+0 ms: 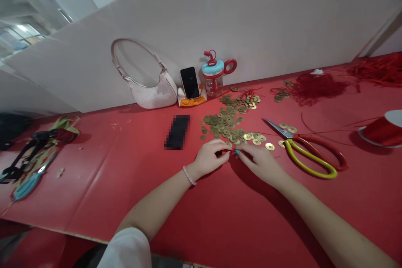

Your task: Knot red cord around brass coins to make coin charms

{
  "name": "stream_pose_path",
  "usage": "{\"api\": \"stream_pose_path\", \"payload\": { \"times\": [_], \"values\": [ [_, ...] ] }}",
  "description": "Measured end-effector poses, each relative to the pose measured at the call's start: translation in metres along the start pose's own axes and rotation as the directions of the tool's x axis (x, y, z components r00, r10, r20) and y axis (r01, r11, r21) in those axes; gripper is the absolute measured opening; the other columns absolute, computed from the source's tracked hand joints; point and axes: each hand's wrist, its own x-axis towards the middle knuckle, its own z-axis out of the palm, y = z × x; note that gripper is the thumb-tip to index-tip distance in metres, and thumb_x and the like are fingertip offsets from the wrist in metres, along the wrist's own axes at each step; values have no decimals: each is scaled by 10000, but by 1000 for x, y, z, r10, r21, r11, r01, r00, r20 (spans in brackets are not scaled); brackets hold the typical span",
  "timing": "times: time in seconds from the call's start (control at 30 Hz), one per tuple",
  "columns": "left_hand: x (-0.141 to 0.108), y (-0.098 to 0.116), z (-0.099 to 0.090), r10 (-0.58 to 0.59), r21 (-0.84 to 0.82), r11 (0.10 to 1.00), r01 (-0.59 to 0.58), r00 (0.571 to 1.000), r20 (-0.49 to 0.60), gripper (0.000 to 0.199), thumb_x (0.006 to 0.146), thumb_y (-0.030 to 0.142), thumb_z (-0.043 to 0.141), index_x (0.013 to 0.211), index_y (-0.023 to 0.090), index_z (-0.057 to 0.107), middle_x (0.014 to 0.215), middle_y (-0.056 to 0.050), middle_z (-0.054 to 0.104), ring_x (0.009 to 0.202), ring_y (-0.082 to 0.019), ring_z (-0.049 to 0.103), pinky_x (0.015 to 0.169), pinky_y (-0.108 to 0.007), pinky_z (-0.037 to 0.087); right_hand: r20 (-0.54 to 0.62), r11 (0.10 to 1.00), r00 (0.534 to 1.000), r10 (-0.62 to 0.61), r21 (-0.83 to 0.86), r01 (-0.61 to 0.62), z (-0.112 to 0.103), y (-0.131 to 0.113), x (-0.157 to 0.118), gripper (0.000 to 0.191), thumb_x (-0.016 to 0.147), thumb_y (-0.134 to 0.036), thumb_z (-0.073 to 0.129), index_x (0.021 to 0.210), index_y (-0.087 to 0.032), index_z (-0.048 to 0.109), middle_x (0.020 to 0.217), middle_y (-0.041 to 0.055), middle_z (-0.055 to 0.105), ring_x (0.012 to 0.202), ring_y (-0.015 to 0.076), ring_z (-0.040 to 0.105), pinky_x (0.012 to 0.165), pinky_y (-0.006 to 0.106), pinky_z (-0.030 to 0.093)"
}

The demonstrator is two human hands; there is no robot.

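Observation:
My left hand (212,157) and my right hand (259,161) meet just in front of a spread of brass coins (222,123) with holes in their middles. Both hands are closed in a pinch on a thin red cord (233,151) between the fingertips. The cord is small and partly hidden by the fingers, so its knotting cannot be made out. To the right of my right hand lie scissors (290,136) with one yellow and one red handle, blades apart. A few shinier coins (269,146) lie between that hand and the scissors.
At the back stand a pale handbag (153,94), a phone (190,83) and a cup (214,79). A dark pixelated rectangle (177,132) lies left of the coins. Red thread (320,88) and a spool (385,130) are at right. Blue-handled scissors (29,184) lie far left.

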Motion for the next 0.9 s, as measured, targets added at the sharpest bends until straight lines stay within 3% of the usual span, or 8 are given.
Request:
{"api": "stream_pose_path", "payload": {
  "times": [0.23, 0.4, 0.7, 0.9],
  "values": [
    [2, -1, -2, 5, -72, 997, -1, 998, 63, 155, 751, 157, 552, 840, 140, 678, 774, -53, 639, 699, -123, 570, 671, -242, 467, -125, 994, 986, -113, -10, 112, -1, 2, 2, 209, 862, -199, 420, 900, -210, 625, 873, 70, 669, 821, 200, 616, 732, 349, 500],
    [3, -1, -8, 41, -246, 969, -4, 988, 146, 115, 770, 189, 581, 806, 143, 680, 815, -60, 646, 749, -127, 585, 738, -259, 467, -187, 988, 970, -156, -16, 156, 0, 3, 3, 241, 880, -188, 400, 928, -203, 636, 911, 85, 656, 854, 199, 600, 747, 347, 496],
    [2, -4, -4, -7, -498, 867, -7, 1000, -26, 95, 780, 229, 617, 813, 181, 693, 1014, -78, 624, 981, -165, 579, 866, -314, 461, 51, 993, 993, -111, -27, 112, 5, 1, 1, 263, 877, -172, 385, 862, -190, 648, 759, 68, 617, 717, 174, 577, 629, 284, 464],
    [2, -1, -2, -100, -315, 948, 49, 984, -148, 117, 781, 165, 585, 823, 172, 694, 942, -75, 677, 888, -153, 620, 824, -311, 490, 200, 980, 961, -190, -26, 199, 3, -7, -1, 277, 893, -229, 430, 732, -188, 652, 674, 45, 615, 663, 158, 563, 620, 267, 433]
  ]
}}
